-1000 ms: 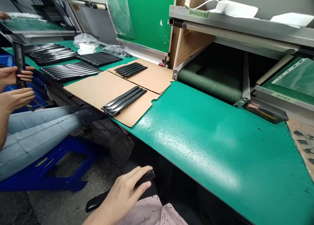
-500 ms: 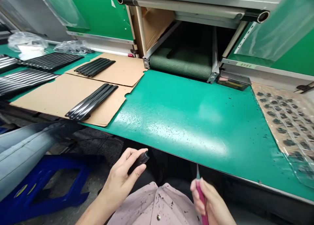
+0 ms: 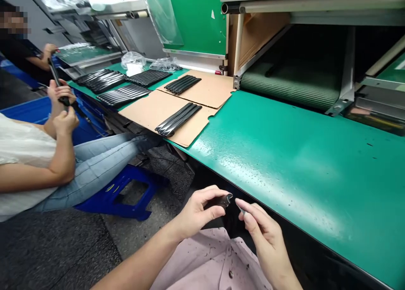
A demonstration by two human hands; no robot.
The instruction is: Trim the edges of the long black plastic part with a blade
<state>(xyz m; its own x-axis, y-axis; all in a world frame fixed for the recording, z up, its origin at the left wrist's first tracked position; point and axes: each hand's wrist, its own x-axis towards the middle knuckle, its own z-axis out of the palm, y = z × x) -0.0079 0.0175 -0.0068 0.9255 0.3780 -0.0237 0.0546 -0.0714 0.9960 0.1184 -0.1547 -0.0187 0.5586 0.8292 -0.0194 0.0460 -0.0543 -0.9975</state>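
Observation:
My left hand [image 3: 198, 212] is closed around the end of a long black plastic strip [image 3: 223, 201], held just below the front edge of the green table [image 3: 284, 155]. My right hand [image 3: 264, 235] pinches a thin tool whose small tip [image 3: 241, 210] points at the strip's end. The tool's handle is hidden inside my fingers. Both hands hover over a pink cloth [image 3: 209, 264] on my lap.
Black strips lie in small piles on cardboard sheets [image 3: 179, 119] [image 3: 183, 83] and in larger rows [image 3: 123, 95] further left. A ribbed conveyor [image 3: 291, 85] opens at the table's back. A seated co-worker [image 3: 60, 112] on the left holds a black strip above a blue stool [image 3: 120, 193].
My right hand has come up and toward the left hand, bringing the tool tip to the strip's end. The view has swung left, showing the co-worker again.

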